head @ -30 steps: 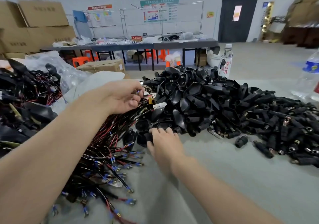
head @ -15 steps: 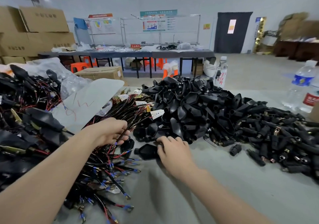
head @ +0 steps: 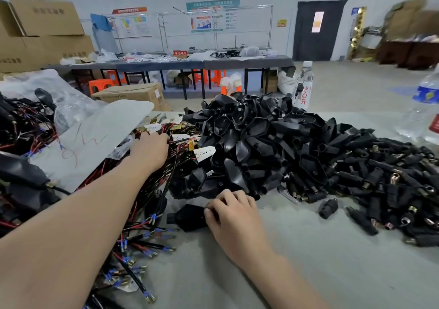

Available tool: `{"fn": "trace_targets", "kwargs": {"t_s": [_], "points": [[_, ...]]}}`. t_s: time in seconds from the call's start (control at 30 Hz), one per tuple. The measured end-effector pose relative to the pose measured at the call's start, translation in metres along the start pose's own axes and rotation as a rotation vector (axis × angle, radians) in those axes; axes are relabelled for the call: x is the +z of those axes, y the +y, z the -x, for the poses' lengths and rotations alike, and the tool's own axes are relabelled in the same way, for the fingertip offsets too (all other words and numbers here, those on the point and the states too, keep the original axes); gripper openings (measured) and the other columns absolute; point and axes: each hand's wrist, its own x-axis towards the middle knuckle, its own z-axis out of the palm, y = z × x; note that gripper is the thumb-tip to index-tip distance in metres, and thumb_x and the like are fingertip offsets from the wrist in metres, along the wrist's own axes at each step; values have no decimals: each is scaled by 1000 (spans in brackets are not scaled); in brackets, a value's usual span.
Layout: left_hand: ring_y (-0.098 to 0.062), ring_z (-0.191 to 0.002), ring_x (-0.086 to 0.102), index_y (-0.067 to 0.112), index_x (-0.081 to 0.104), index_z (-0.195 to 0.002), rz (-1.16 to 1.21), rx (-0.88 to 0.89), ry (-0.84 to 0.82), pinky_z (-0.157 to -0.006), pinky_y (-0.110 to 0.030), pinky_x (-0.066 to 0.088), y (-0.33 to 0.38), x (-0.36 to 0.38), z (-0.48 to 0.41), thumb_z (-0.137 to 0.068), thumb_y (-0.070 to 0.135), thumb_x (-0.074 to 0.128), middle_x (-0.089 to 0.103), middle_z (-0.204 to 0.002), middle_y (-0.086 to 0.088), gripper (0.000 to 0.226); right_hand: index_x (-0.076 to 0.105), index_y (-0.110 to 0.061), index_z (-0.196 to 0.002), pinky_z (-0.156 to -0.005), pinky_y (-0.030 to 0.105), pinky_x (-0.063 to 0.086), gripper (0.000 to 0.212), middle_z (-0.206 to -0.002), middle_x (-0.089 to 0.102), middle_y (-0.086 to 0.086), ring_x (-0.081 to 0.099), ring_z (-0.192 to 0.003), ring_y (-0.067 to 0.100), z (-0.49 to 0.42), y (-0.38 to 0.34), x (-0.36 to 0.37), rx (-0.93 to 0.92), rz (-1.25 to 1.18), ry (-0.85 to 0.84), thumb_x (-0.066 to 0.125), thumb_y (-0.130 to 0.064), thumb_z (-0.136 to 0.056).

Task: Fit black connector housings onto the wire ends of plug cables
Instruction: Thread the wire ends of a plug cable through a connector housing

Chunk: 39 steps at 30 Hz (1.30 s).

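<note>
Stock: my right grip (head: pixel 229 216) pinches one housing (head: pixel 187 217) on the desk (head: pixel 308 261). My left grip (head: pixel 150 150) sits among the cables (head: pixel 142 237); whether it holds one I cannot tell. Fitting not begun, I judge; the heap (head: pixel 256 142) waits.

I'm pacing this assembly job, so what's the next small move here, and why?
Probably draw one cable from the wire bundle with the left hand toward the black housing. The right hand pinches that housing on the table, while the left hand reaches into the wires, grip unclear.
</note>
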Motion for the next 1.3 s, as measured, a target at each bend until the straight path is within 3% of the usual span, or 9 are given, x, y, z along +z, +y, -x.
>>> {"fn": "trace_targets", "kwargs": {"t_s": [0.17, 0.37, 0.53, 0.63, 0.8, 0.97, 1.07, 1.2, 1.3], "points": [[-34, -118, 47, 19, 55, -122, -78, 43, 49, -92, -47, 42, 10, 2, 2, -101, 12, 44, 57, -122, -14, 25, 67, -20, -92, -92, 32, 39, 30, -100, 59, -7, 51, -101, 21, 2, 3, 4, -16, -87, 85, 44, -38, -99], [-36, -125, 42, 16, 47, -135, 22, 13, 6, -99, -48, 42, 14, -2, 14, -98, 7, 42, 47, -132, -18, 39, 66, -19, -80, -82, 32, 48, 27, -90, 61, -7, 56, -92, 20, 10, -2, -3, -37, -121, 226, 48, -34, -94], [-22, -97, 58, 18, 65, -107, 387, 185, 192, -79, -40, 50, 24, -4, 25, -100, 21, 41, 63, -104, 0, 26, 69, -22, -90, -88, 32, 44, 18, -95, 62, -8, 54, -99, 19, 6, 2, -7, 49, -179, 213, 55, -31, -96], [-23, -91, 56, 18, 66, -97, 178, 318, -16, -72, -37, 50, 30, -3, 29, -97, 31, 44, 64, -85, 2, 25, 69, -23, -92, -88, 30, 40, 15, -97, 63, -8, 51, -99, 19, 7, 4, -9, 77, -209, 228, 57, -31, -96], [-29, -108, 49, 23, 65, -109, -78, 317, -69, -86, -42, 45, 27, -1, 31, -104, 35, 42, 68, -104, -4, 27, 68, -23, -93, -88, 28, 38, 15, -95, 61, -10, 49, -97, 17, 6, 8, -12, 100, -272, 253, 55, -30, -97], [-13, -71, 61, 16, 63, -81, 473, 272, 104, -65, -36, 45, 24, -42, 42, -103, 31, 50, 66, -75, 4, 30, 66, -28, -98, -87, 18, 33, 18, -94, 55, -21, 42, -96, 4, 11, 9, -17, 141, -401, 253, 49, -35, -99], [-4, -63, 55, 21, 69, -87, 648, 226, 204, -57, -27, 39, 30, -95, 56, -102, 33, 51, 68, -77, 10, 26, 60, -39, -90, -77, 12, 37, 13, -86, 60, -20, 50, -88, 1, 18, 9, -26, 242, -587, 320, 52, -32, -98], [-5, -73, 60, 19, 68, -103, 862, 285, 395, -69, -21, 44, 51, -181, 77, -103, 28, 49, 71, -86, 8, 22, 66, -32, -86, -58, 17, 46, 22, -74, 70, -6, 59, -63, 5, 33, 9, -42, 493, -1128, 384, 54, -21, -100], [6, -60, 56, 21, 62, -109, 1120, 313, 436, -56, -14, 47, 68, -232, 102, -105, 24, 46, 69, -89, 6, 17, 62, -13, -99, -54, 23, 55, 15, -76, 74, 8, 66, -59, 15, 44, 13, -57, 695, -1549, 438, 48, -10, -103]]}}
